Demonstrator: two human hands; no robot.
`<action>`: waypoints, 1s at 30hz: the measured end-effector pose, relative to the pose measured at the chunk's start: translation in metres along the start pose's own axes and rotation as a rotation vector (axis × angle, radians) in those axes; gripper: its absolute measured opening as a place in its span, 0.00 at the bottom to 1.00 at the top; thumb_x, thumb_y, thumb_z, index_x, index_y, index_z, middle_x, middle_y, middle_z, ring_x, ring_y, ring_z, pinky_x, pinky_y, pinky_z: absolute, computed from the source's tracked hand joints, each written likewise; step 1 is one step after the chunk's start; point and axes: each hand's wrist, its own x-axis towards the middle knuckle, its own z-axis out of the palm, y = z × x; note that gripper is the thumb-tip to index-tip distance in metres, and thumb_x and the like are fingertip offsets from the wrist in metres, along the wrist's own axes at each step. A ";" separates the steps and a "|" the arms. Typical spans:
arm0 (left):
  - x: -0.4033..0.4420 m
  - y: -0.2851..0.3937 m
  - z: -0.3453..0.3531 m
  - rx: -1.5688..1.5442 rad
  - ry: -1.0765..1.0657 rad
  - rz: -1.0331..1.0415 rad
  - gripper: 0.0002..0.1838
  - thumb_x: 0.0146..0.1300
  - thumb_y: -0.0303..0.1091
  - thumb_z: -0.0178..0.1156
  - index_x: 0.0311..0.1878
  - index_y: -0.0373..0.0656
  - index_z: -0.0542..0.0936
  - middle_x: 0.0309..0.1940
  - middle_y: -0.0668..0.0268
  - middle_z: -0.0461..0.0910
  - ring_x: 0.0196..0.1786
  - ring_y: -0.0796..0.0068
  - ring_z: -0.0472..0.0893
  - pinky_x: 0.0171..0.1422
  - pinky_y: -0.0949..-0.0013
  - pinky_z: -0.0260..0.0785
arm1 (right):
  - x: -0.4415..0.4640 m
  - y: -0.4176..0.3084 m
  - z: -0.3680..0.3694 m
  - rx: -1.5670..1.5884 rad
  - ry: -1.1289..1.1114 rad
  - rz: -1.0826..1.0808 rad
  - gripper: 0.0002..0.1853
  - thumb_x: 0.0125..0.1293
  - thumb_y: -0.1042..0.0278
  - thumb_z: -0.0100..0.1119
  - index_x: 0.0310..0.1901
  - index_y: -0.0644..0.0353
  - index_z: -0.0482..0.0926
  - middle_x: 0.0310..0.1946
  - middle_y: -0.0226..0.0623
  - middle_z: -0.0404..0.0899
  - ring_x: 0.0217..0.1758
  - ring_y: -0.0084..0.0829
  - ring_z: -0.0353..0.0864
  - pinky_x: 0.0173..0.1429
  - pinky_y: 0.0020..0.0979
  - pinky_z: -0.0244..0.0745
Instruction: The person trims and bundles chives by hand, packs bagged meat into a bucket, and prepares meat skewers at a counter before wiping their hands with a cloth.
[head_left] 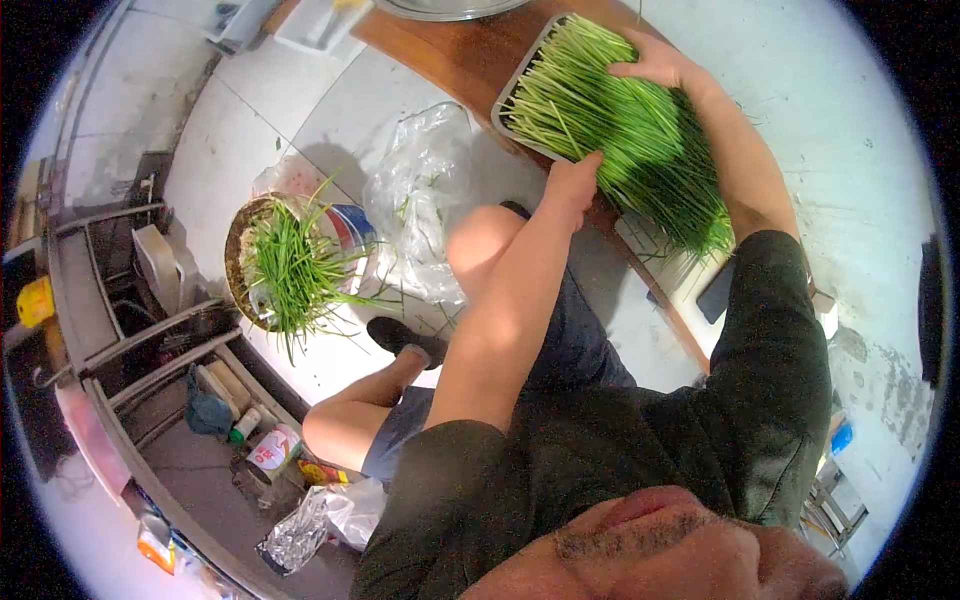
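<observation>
A thick bundle of garlic chives lies in a grey tray, with pale cut ends to the left and dark leaf tips hanging over the right side. My left hand is closed at the bundle's near edge, its thumb against the stalks and its other fingers partly hidden. On the far side, my right hand rests on the stalks with the thumb spread away from the fingers. Another loose heap of chives fills a round bin on the floor to my left.
The tray stands on a brown wooden bench along the wall. A clear plastic bag lies on the tiles near my knee. A dark phone-like object rests by the bench's right end. Shelving with cans and foil is at lower left.
</observation>
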 end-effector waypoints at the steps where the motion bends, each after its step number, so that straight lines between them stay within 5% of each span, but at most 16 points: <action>1: -0.002 0.002 0.000 -0.001 -0.002 -0.024 0.25 0.59 0.48 0.60 0.52 0.40 0.72 0.41 0.62 0.75 0.37 0.68 0.73 0.37 0.63 0.66 | 0.000 0.001 0.005 0.000 -0.008 0.002 0.47 0.54 0.42 0.62 0.67 0.66 0.57 0.64 0.55 0.63 0.67 0.46 0.64 0.70 0.37 0.58; 5: 0.003 0.001 0.001 0.038 0.006 -0.038 0.22 0.58 0.47 0.61 0.49 0.41 0.73 0.36 0.63 0.75 0.34 0.69 0.73 0.34 0.65 0.65 | 0.000 0.006 0.007 0.148 0.140 -0.120 0.39 0.59 0.46 0.60 0.64 0.65 0.63 0.60 0.53 0.69 0.63 0.43 0.69 0.66 0.36 0.62; 8: 0.008 -0.005 -0.001 0.032 -0.003 -0.016 0.23 0.58 0.48 0.61 0.49 0.42 0.73 0.36 0.64 0.74 0.34 0.69 0.74 0.34 0.65 0.65 | -0.007 -0.022 -0.021 0.142 -0.054 0.136 0.45 0.60 0.35 0.52 0.70 0.58 0.54 0.68 0.48 0.60 0.70 0.48 0.59 0.71 0.41 0.55; 18: 0.012 -0.004 -0.003 0.053 0.009 -0.063 0.22 0.60 0.48 0.59 0.51 0.43 0.73 0.39 0.63 0.75 0.38 0.67 0.75 0.38 0.61 0.67 | -0.007 -0.036 -0.028 0.053 -0.075 0.425 0.46 0.63 0.29 0.36 0.65 0.70 0.62 0.66 0.55 0.60 0.69 0.49 0.59 0.72 0.43 0.54; 30: 0.009 -0.005 -0.005 0.079 -0.011 -0.098 0.23 0.59 0.47 0.58 0.52 0.42 0.72 0.40 0.64 0.75 0.34 0.70 0.74 0.32 0.66 0.65 | -0.005 -0.025 -0.015 0.168 0.015 0.179 0.39 0.66 0.37 0.41 0.65 0.65 0.62 0.65 0.54 0.62 0.68 0.47 0.62 0.68 0.42 0.59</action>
